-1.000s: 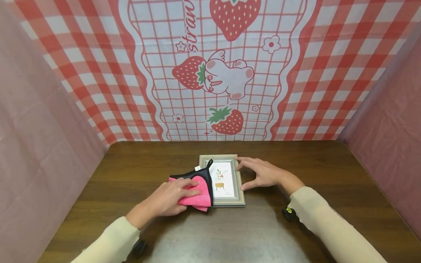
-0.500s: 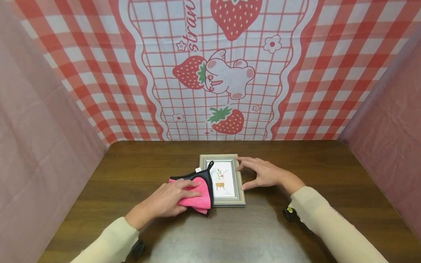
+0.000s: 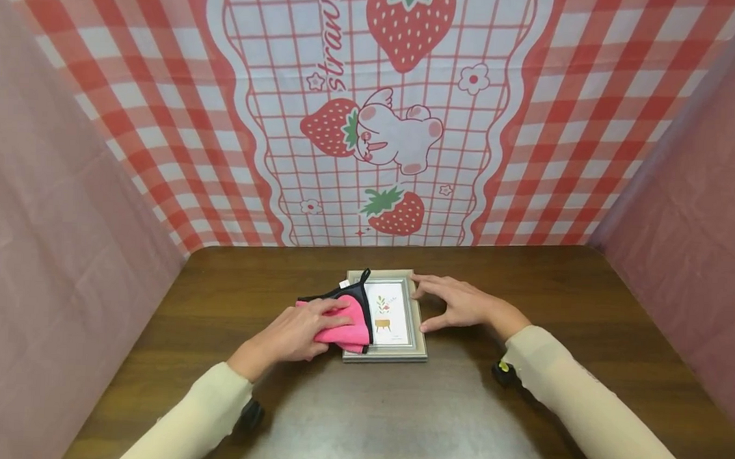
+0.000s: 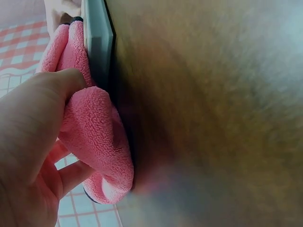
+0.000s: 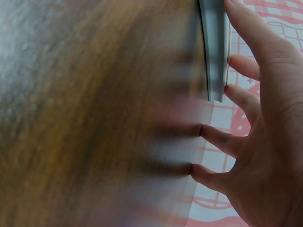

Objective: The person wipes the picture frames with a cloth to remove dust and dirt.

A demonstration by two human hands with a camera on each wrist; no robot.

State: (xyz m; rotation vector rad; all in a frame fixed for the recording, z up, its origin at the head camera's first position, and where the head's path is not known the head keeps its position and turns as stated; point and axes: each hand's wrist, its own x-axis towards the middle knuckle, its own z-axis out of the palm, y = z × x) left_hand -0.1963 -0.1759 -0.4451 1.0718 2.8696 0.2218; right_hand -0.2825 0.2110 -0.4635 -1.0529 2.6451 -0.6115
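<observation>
A picture frame (image 3: 418, 336) lies flat on the table, its print showing a plant above an orange-brown stand. Across its left part lies a pink cleaning cloth (image 3: 349, 328) with black edging and a black loop, covering that side of the print. My left hand (image 3: 298, 332) holds the cloth against the frame; in the left wrist view, pink fleece (image 4: 94, 127) bunches between thumb and fingers. My right hand (image 3: 459, 303) has its fingers spread, with thumb and fingertips at the frame's right edge. In the right wrist view, two fingertips rest on the table beyond the frame's corner.
The brown wooden table (image 3: 384, 415) reaches back to a red-and-white checked strawberry backdrop (image 3: 405, 210). Pink curtains (image 3: 53, 243) hang at both sides. A dark wrist device (image 3: 503, 372) sits under the right cuff.
My left hand and the cloth have slid a little toward the backdrop, uncovering the frame's near left corner. My right hand and the frame stay about where they were.
</observation>
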